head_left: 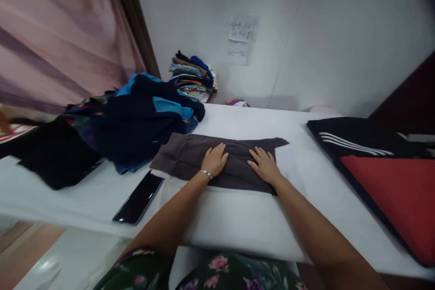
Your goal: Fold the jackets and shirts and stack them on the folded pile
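Note:
A dark grey-brown folded garment (pixel 238 152) lies spread lengthwise on the white table (pixel 244 222) in front of me. My left hand (pixel 215 161) rests flat on its middle, fingers stretched out, with a bracelet at the wrist. Toward the garment's right end, my right hand (pixel 265 166) also presses flat, its fingers spread. A narrow pointed bit of the cloth sticks out at the far right corner. White cloth or paper shows along its near left edge. Neither hand grips anything. What kind of garment it is, I cannot make out.
A black phone (pixel 139 198) lies near the table's front edge at left. Beyond it is a heap of dark blue and black clothes (pixel 136 118). Folded clothes (pixel 192 77) are stacked against the wall. At right lie a black striped garment (pixel 353 138) and a red one (pixel 394 190).

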Demonstrator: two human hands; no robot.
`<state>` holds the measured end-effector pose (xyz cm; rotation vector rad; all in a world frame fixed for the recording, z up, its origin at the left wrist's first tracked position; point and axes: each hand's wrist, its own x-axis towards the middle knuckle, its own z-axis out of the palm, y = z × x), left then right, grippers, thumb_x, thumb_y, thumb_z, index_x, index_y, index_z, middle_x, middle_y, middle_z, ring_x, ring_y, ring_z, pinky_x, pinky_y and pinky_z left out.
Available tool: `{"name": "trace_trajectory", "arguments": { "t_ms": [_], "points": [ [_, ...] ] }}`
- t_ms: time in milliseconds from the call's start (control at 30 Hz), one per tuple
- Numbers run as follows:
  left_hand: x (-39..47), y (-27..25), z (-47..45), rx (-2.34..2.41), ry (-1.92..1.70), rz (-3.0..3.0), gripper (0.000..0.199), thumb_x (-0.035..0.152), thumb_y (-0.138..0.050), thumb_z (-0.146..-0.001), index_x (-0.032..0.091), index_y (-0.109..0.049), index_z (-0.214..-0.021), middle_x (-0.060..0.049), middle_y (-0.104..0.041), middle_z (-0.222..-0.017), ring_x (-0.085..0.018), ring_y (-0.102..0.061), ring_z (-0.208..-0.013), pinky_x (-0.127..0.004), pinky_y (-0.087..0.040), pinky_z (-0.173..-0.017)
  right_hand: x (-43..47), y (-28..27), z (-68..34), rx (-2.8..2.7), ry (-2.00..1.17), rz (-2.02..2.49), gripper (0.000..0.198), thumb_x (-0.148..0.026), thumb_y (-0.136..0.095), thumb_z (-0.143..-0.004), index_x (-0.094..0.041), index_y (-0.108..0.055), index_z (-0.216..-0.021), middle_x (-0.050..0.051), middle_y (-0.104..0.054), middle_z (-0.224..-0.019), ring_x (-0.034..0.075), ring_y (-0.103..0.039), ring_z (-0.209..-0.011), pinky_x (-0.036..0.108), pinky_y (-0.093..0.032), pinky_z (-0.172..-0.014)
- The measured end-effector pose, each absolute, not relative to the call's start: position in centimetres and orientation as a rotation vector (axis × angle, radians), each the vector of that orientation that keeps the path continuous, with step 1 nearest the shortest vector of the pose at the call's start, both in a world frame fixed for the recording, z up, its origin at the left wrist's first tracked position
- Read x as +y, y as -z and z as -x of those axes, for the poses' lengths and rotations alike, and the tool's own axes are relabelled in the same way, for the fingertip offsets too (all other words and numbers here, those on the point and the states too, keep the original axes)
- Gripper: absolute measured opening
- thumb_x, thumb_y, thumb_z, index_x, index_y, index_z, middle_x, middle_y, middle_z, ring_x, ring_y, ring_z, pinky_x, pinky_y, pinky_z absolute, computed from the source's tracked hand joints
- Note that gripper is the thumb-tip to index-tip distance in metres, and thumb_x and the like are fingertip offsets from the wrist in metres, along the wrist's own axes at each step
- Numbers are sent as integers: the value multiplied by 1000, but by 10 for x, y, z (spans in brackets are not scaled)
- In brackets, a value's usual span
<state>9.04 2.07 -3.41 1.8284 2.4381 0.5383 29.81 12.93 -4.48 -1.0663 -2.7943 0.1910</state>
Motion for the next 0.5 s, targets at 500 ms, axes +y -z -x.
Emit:
{"name": "trace_trajectory", "arguments": {
  "t_ms": [500],
  "points": [
    [28, 52, -74, 2435, -646, -1952, 50, 35, -32, -92, 16, -45, -136, -13, -47, -142, -24, -42, -133, -48, -29, -112, 150, 31, -369, -2660, -315, 1441, 62, -56, -27, -95, -19, -34, -145, 10, -23, -156, 27, -15, -144, 53, -20, -112]
  ]
}}
